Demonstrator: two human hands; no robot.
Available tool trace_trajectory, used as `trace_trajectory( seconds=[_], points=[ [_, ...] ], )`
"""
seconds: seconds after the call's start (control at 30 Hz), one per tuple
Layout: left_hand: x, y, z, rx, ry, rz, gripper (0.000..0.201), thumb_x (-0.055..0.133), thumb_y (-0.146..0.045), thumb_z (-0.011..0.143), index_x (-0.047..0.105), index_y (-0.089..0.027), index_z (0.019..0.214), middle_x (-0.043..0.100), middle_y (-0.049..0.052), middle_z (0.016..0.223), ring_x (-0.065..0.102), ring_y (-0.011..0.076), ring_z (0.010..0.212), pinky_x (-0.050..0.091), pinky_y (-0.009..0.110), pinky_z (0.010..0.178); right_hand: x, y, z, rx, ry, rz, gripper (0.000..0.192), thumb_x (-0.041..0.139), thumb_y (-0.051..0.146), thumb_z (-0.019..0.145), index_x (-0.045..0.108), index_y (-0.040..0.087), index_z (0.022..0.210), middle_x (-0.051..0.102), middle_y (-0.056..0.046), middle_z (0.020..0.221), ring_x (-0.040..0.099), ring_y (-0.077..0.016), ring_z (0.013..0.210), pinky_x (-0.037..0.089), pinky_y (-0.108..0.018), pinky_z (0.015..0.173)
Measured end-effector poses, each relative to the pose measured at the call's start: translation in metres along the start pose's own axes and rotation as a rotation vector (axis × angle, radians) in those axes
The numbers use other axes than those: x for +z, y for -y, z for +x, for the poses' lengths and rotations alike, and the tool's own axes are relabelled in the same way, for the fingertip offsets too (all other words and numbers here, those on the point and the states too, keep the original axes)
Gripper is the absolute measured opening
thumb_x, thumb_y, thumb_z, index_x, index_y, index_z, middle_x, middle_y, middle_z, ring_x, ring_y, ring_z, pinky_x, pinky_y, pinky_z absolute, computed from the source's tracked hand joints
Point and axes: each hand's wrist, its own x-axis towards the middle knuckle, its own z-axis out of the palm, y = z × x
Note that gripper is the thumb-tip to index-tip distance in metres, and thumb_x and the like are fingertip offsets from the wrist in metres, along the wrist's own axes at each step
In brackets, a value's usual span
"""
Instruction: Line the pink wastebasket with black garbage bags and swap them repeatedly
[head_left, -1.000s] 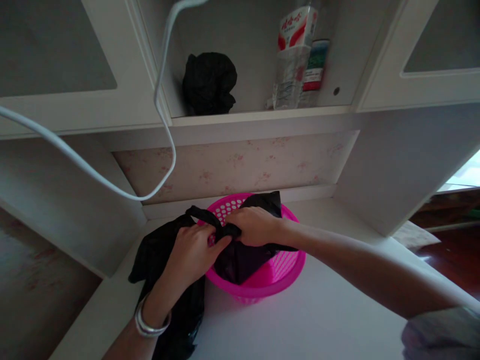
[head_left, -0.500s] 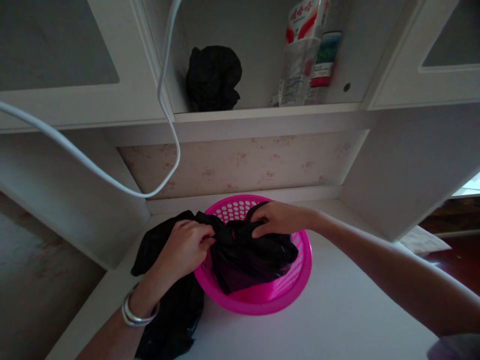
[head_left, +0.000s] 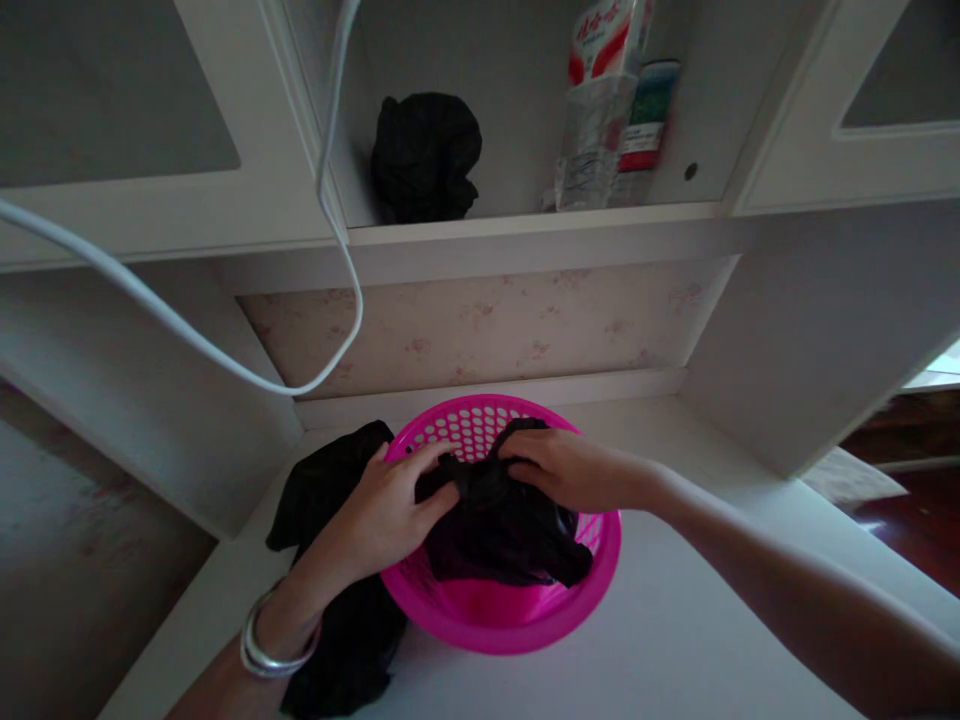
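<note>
A round pink perforated basket (head_left: 525,620) sits on the white desk (head_left: 675,640). A crumpled black garment (head_left: 502,530) lies inside it. My left hand (head_left: 390,510), with silver bangles at the wrist, grips the garment's left side at the basket rim. My right hand (head_left: 570,468) presses and grips the garment's top from the right. More black cloth (head_left: 330,490) lies on the desk left of the basket, partly under my left forearm.
A shelf above holds a black bundle (head_left: 426,155), a clear plastic bottle (head_left: 596,110) with a red label and a second container (head_left: 641,125). A white cable (head_left: 330,230) hangs in a loop at the left. Cabinet doors flank the shelf.
The garment has gone from hanging over the basket's rim to lying bundled inside it. Both hands came lower and closer together on it.
</note>
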Motion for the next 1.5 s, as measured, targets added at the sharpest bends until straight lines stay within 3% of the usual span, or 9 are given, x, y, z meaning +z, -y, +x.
trace_trajectory(
  seconds=[0.1, 0.37, 0.67, 0.83, 0.97, 1.07, 1.2, 1.33, 1.5],
  points=[
    [0.003, -0.006, -0.001, 0.018, 0.044, 0.056, 0.035, 0.062, -0.041, 0.098, 0.069, -0.021, 0.125, 0.077, 0.008, 0.126, 0.068, 0.0315, 0.122, 0.015, 0.067, 0.125, 0.009, 0.006, 0.008, 0.000, 0.019, -0.041, 0.023, 0.045, 0.017, 0.102, 0.065, 0.014, 0.112, 0.072, -0.013, 0.109, 0.067, -0.0256, 0.104, 0.051, -0.039, 0.093],
    [0.000, -0.007, -0.005, 0.084, 0.244, 0.052, 0.014, 0.069, -0.035, 0.097, 0.078, -0.026, 0.101, 0.081, -0.001, 0.102, 0.073, 0.0233, 0.102, 0.030, 0.053, 0.119, 0.018, -0.010, 0.019, -0.143, 0.160, -0.049, 0.035, 0.063, 0.005, 0.082, 0.074, 0.015, 0.114, 0.075, -0.011, 0.118, 0.067, -0.0253, 0.115, 0.050, -0.038, 0.105],
    [-0.025, 0.028, -0.017, 0.028, 0.188, -0.202, 0.010, 0.058, -0.014, 0.084, 0.063, -0.022, 0.086, 0.067, 0.001, 0.097, 0.061, 0.0190, 0.094, 0.045, 0.033, 0.087, -0.019, -0.053, -0.007, 0.062, -0.137, -0.107, 0.037, 0.050, 0.009, 0.089, 0.077, 0.015, 0.114, 0.076, -0.013, 0.110, 0.070, -0.0268, 0.106, 0.053, -0.041, 0.098],
    [-0.023, 0.022, -0.019, -0.027, 0.185, -0.438, 0.014, 0.048, -0.011, 0.079, 0.043, -0.024, 0.076, 0.067, 0.001, 0.099, 0.061, 0.0199, 0.100, 0.043, 0.034, 0.089, -0.008, -0.026, -0.012, -0.084, -0.125, -0.096, 0.067, 0.069, 0.017, 0.087, 0.054, 0.024, 0.152, 0.063, -0.013, 0.146, 0.058, -0.0277, 0.134, 0.046, -0.045, 0.114],
    [-0.019, 0.022, -0.021, -0.065, 0.126, -0.511, 0.017, 0.047, -0.008, 0.072, 0.043, -0.024, 0.077, 0.066, -0.001, 0.093, 0.060, 0.0188, 0.095, 0.043, 0.032, 0.086, -0.007, -0.009, -0.007, -0.188, -0.106, -0.148, 0.047, 0.060, 0.011, 0.092, 0.068, 0.027, 0.136, 0.072, -0.008, 0.134, 0.064, -0.0246, 0.127, 0.040, -0.049, 0.119],
    [-0.022, 0.033, -0.030, -0.083, 0.018, -0.523, 0.023, 0.053, -0.004, 0.067, 0.049, -0.024, 0.078, 0.056, -0.004, 0.081, 0.054, 0.0150, 0.082, 0.043, 0.028, 0.076, -0.014, -0.026, -0.011, -0.077, -0.304, 0.035, 0.044, 0.054, 0.009, 0.088, 0.076, 0.024, 0.123, 0.076, -0.008, 0.125, 0.068, -0.0248, 0.120, 0.046, -0.045, 0.112],
    [-0.026, 0.044, -0.044, -0.068, 0.038, -0.752, 0.036, 0.077, -0.023, 0.080, 0.059, -0.027, 0.111, 0.066, 0.000, 0.106, 0.064, 0.0181, 0.099, 0.051, 0.028, 0.087, -0.017, -0.063, -0.024, 0.271, -0.701, 0.495, 0.019, 0.067, 0.024, 0.078, 0.079, 0.021, 0.092, 0.079, -0.007, 0.095, 0.073, -0.0269, 0.093, 0.056, -0.045, 0.094],
    [-0.022, 0.036, -0.043, -0.223, -0.045, -0.902, 0.068, 0.078, -0.053, 0.083, 0.050, -0.025, 0.138, 0.073, 0.008, 0.114, 0.070, 0.0265, 0.107, 0.056, 0.038, 0.095, -0.015, -0.084, -0.032, 0.376, -0.883, 0.657, 0.027, 0.066, 0.035, 0.078, 0.072, 0.021, 0.100, 0.078, -0.008, 0.100, 0.073, -0.0273, 0.093, 0.060, -0.046, 0.086],
    [-0.013, 0.022, -0.046, -0.284, -0.363, -0.598, 0.041, 0.075, -0.048, 0.086, 0.061, -0.025, 0.118, 0.074, 0.003, 0.103, 0.071, 0.0268, 0.103, 0.056, 0.037, 0.090, -0.023, -0.047, -0.065, 0.221, -1.329, 0.091, 0.039, 0.051, 0.033, 0.092, 0.055, 0.030, 0.130, 0.067, -0.009, 0.126, 0.068, -0.0304, 0.112, 0.056, -0.056, 0.094]
  ],
)
